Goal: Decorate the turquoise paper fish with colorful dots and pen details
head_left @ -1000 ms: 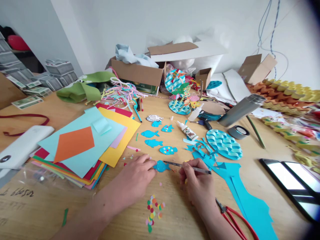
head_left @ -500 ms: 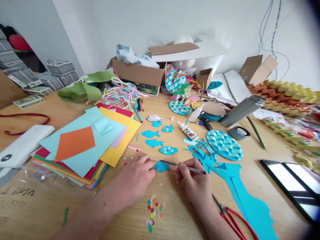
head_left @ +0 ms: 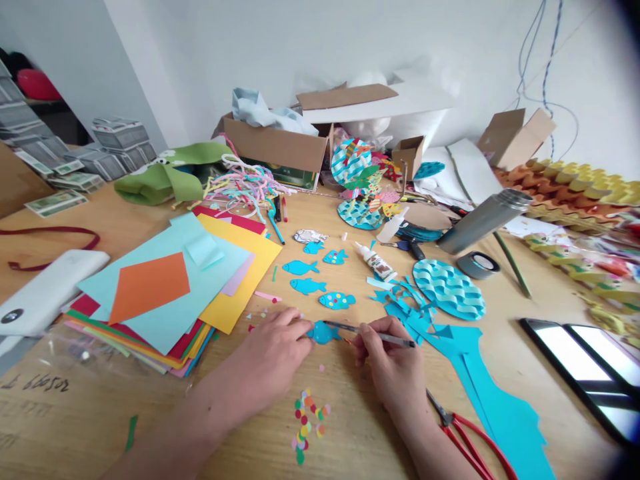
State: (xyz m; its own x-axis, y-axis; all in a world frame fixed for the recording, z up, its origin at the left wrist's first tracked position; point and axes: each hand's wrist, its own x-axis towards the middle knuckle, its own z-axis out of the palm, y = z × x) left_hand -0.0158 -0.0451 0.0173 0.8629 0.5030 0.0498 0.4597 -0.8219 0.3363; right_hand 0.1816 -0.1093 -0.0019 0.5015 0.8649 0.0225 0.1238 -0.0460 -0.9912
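My right hand (head_left: 393,360) is closed round a thin, clear-barrelled pen (head_left: 397,341). The pen's tip rests on a blue paper fish (head_left: 325,333) lying on the table. With its fingertips on the left end of that fish, my left hand (head_left: 275,347) holds it against the tabletop; the edge under the fingers is hidden. Just beyond lie other blue fish, among them a dotted one (head_left: 337,301) and two plain ones, the nearer plain fish (head_left: 308,287) bearing drawn lines. Small coloured paper dots (head_left: 306,423) are scattered between my forearms.
Red-handled scissors (head_left: 457,427) lie beside my right forearm, near blue paper scraps (head_left: 493,393). A stack of coloured paper (head_left: 165,293) stands left. Glue bottles (head_left: 376,261), a woven blue disc (head_left: 449,289), a metal flask (head_left: 483,223) and a dark phone-like device (head_left: 575,380) sit right.
My right hand and the pen have shifted very slightly to the right. My left hand and the fish stay in place.
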